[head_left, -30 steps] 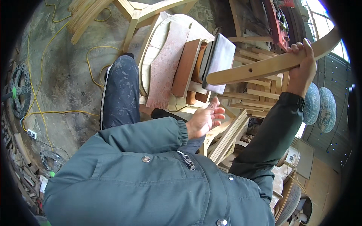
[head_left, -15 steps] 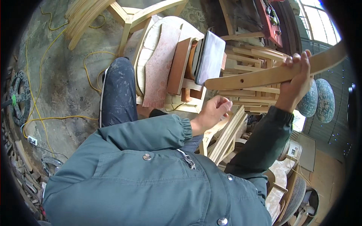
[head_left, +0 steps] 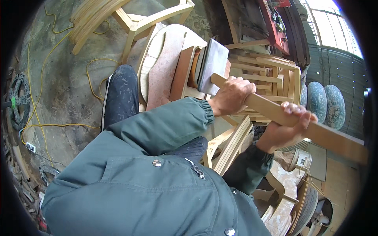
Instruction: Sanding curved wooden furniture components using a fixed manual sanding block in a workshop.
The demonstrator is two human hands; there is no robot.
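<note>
A long, flat wooden slat (head_left: pixel 265 109) with a rounded end slants across the view in both of my hands. My left hand (head_left: pixel 232 96) wraps over it near the rounded end, which overlaps a grey flat-faced block (head_left: pixel 214 65); whether they touch I cannot tell. My right hand (head_left: pixel 289 128) grips the slat farther along, its fingers curled over the upper edge. The slat's far end runs off toward the right rim. Beside the grey block stands a reddish-brown wooden board (head_left: pixel 182 74), and left of that lies a worn pinkish sheet (head_left: pixel 163 67) on a pale workbench.
Curved wooden pieces (head_left: pixel 92 19) are stacked at the upper left, next to a wooden frame (head_left: pixel 132 25). More frames (head_left: pixel 271 74) stand beyond my hands, with long strips (head_left: pixel 236 143) below. A yellow cord (head_left: pixel 59 125) crosses the concrete floor. Two mottled rounded objects (head_left: pixel 326 104) sit at the right.
My left hand, free before, has taken hold of the slat near its rounded end. My right hand has come lower and nearer, and the slat now slopes down to the right.
</note>
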